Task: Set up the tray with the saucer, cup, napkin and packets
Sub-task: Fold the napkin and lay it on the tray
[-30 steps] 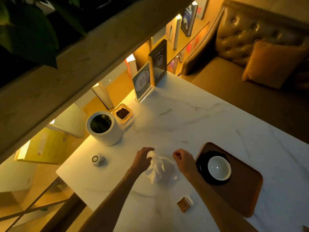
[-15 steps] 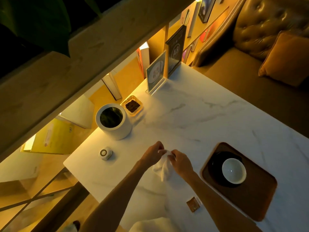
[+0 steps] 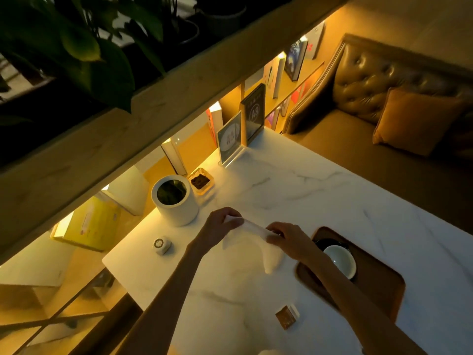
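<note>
A white napkin (image 3: 258,245) hangs stretched between my two hands above the marble table (image 3: 320,190). My left hand (image 3: 220,224) pinches its left corner and my right hand (image 3: 289,239) pinches its right corner. To the right lies a brown wooden tray (image 3: 378,285) holding a black saucer (image 3: 321,243) with a white cup (image 3: 340,261) on it; my right forearm hides part of both. Two small packets (image 3: 288,316), one brown and one white, lie on the table in front of the tray.
A white cylindrical pot (image 3: 175,201) and a small dish of dark bits (image 3: 201,181) stand at the table's back left. A small round device (image 3: 161,244) sits near the left edge. Two upright sign holders (image 3: 230,138) stand at the back. A leather sofa (image 3: 384,80) with a cushion lies beyond.
The napkin was bunched between my hands; now my hands have drawn apart and spread it out in the air between them.
</note>
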Tool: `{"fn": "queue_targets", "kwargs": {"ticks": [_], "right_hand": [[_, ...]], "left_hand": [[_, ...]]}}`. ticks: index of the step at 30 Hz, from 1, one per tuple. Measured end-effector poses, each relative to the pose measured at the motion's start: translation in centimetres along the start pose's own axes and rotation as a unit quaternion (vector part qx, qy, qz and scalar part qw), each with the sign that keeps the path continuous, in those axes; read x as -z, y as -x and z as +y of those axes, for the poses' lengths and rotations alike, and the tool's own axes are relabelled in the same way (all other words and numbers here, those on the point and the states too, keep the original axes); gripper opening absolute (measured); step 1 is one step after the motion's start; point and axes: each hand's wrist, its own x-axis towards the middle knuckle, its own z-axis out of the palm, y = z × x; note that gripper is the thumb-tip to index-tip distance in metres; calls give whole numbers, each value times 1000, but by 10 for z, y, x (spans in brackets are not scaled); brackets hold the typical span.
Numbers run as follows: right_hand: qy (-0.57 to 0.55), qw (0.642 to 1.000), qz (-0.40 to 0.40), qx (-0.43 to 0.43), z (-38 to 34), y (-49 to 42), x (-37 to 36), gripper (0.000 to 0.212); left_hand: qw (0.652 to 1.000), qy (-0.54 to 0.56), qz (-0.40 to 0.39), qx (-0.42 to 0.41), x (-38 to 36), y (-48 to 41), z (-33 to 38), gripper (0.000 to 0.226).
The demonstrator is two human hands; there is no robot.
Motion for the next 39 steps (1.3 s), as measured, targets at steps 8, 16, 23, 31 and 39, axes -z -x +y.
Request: {"fn": "queue_targets", "kwargs": {"ticks": [8, 16, 23, 31, 39], "right_hand": [[64, 996, 57, -20, 27, 96, 82, 17], [-126, 963, 236, 42, 26, 186, 142, 14], [-226, 907, 353, 42, 26, 233, 161, 17], [-209, 881, 419, 61, -2, 250, 191, 16], [-141, 878, 418, 187, -123, 242, 238, 21]], "left_hand": [[990, -110, 17, -91, 0, 36, 74, 13], [981, -124, 19, -147, -34, 54, 126, 13], [984, -57, -21, -165, -68, 63, 165, 5], [978, -25, 0, -206, -77, 70, 219, 17], [949, 27, 9, -314, -85, 95, 340, 21]]}}
